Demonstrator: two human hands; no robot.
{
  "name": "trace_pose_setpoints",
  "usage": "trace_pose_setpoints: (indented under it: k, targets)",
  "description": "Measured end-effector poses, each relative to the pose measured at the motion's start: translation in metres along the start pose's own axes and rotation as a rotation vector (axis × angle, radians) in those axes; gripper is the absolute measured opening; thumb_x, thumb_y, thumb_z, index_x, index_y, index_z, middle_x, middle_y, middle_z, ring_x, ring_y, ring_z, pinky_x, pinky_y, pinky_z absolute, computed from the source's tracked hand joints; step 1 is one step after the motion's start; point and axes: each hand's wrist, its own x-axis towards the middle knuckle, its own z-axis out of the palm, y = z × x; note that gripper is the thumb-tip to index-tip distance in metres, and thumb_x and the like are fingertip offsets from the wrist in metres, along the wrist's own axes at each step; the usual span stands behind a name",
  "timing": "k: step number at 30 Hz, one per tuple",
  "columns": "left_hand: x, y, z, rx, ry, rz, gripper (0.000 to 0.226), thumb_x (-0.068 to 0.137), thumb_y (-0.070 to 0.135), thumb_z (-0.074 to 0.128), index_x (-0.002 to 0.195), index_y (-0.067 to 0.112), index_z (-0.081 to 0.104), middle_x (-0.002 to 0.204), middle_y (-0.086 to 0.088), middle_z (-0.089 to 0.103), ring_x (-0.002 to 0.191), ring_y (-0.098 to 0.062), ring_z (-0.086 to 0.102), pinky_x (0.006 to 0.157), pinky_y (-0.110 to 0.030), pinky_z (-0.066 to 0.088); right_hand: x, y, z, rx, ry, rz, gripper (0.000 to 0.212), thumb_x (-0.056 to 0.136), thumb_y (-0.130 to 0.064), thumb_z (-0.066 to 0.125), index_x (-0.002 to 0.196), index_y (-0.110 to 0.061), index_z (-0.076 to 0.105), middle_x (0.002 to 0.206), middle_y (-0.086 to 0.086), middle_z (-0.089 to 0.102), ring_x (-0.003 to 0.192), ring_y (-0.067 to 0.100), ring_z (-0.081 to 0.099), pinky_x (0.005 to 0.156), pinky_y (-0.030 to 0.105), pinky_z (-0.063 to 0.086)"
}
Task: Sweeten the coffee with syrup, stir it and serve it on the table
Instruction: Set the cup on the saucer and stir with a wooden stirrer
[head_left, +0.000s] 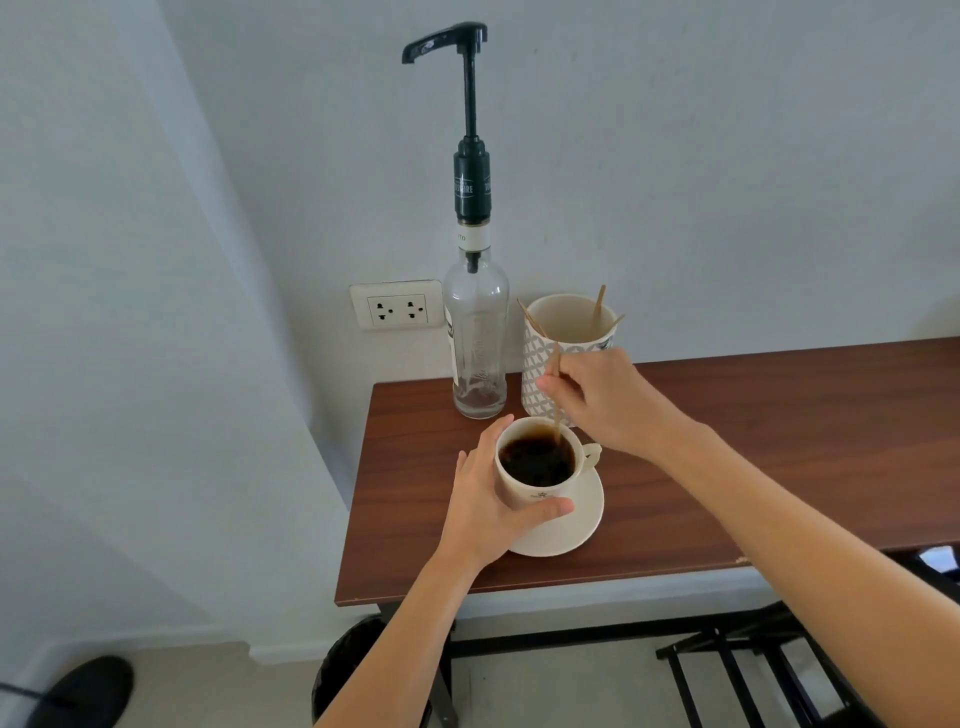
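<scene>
A cream coffee cup (530, 491) full of dark coffee stands on a cream saucer (576, 525) on the brown table (727, 467). My left hand (488, 499) wraps around the cup's left side. My right hand (602, 400) pinches a thin wooden stir stick (556, 410) whose lower end dips into the coffee. Behind the cup stands a clear glass syrup bottle (478, 343) with a tall black pump; its spout points left.
A patterned cup (561, 353) holding more wooden sticks stands right of the bottle, just behind my right hand. A wall socket (397, 310) sits left of the bottle. A black round bin (348, 670) and a black chair (753, 670) are below the table's front edge.
</scene>
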Motion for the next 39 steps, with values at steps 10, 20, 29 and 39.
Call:
trace_pose_setpoints:
  k: [10, 20, 29, 39]
  targets:
    - [0.001, -0.002, 0.001, 0.006, 0.006, -0.002, 0.099, 0.059, 0.069, 0.082, 0.142, 0.043, 0.036, 0.143, 0.024, 0.051, 0.137, -0.005, 0.045, 0.118, -0.062, 0.027, 0.000, 0.001, 0.006, 0.070, 0.010, 0.005, 0.034, 0.097, -0.012, 0.063, 0.064, -0.016, 0.054, 0.057, -0.021, 0.050, 0.055, -0.007, 0.057, 0.056, 0.008, 0.040]
    - [0.002, -0.003, 0.001, -0.002, -0.007, -0.008, 0.102, 0.059, 0.068, 0.083, 0.144, 0.040, 0.037, 0.145, 0.024, 0.049, 0.138, -0.006, 0.044, 0.118, -0.062, 0.028, -0.002, -0.002, 0.010, 0.100, 0.020, 0.007, 0.027, 0.097, -0.012, 0.063, 0.073, 0.000, 0.067, 0.057, -0.013, 0.057, 0.051, 0.003, 0.056, 0.060, 0.011, 0.041]
    - [0.002, -0.002, 0.001, 0.016, 0.011, 0.001, 0.095, 0.057, 0.070, 0.082, 0.136, 0.059, 0.030, 0.138, 0.029, 0.051, 0.134, -0.003, 0.046, 0.117, -0.062, 0.032, -0.006, -0.006, 0.016, 0.205, -0.010, -0.003, 0.023, 0.097, -0.014, 0.064, 0.074, -0.012, 0.069, 0.067, 0.000, 0.071, 0.056, 0.004, 0.063, 0.064, 0.013, 0.050]
    - [0.002, -0.002, 0.000, 0.021, 0.016, 0.002, 0.095, 0.056, 0.068, 0.084, 0.134, 0.063, 0.030, 0.136, 0.031, 0.052, 0.132, 0.001, 0.045, 0.116, -0.061, 0.032, -0.010, -0.010, 0.017, 0.245, -0.032, 0.000, 0.023, 0.097, -0.016, 0.063, 0.077, -0.010, 0.070, 0.069, 0.003, 0.073, 0.062, 0.013, 0.071, 0.067, 0.023, 0.057]
